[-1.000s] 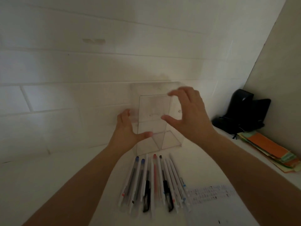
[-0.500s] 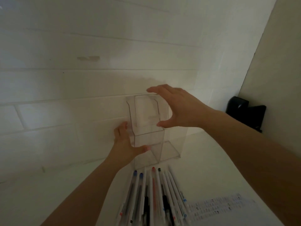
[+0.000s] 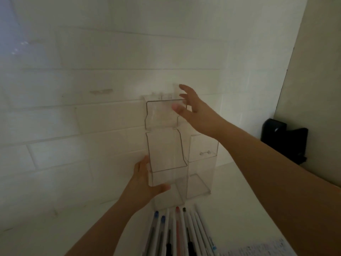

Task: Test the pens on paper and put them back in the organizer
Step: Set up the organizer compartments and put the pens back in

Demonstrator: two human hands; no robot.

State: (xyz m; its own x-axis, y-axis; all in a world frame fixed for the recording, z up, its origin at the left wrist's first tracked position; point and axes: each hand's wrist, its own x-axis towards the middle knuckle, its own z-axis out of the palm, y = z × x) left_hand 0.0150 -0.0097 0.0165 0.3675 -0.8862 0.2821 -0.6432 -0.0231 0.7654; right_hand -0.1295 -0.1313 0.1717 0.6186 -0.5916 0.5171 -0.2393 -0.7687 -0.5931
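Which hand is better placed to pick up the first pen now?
Probably the left hand: it grips the clear plastic organizer low, just above the white pens. The right hand is at its top.

Home desk corner, white brick wall (image 3: 110, 52), row of pens (image 3: 180, 233), clear acrylic organizer (image 3: 166, 148), white desktop (image 3: 55, 228)

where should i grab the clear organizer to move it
Likely by its tall side walls, one hand from each side. The clear organizer stands upright and narrow; the left hand already holds its lower left edge, while the right hand is open by the top.
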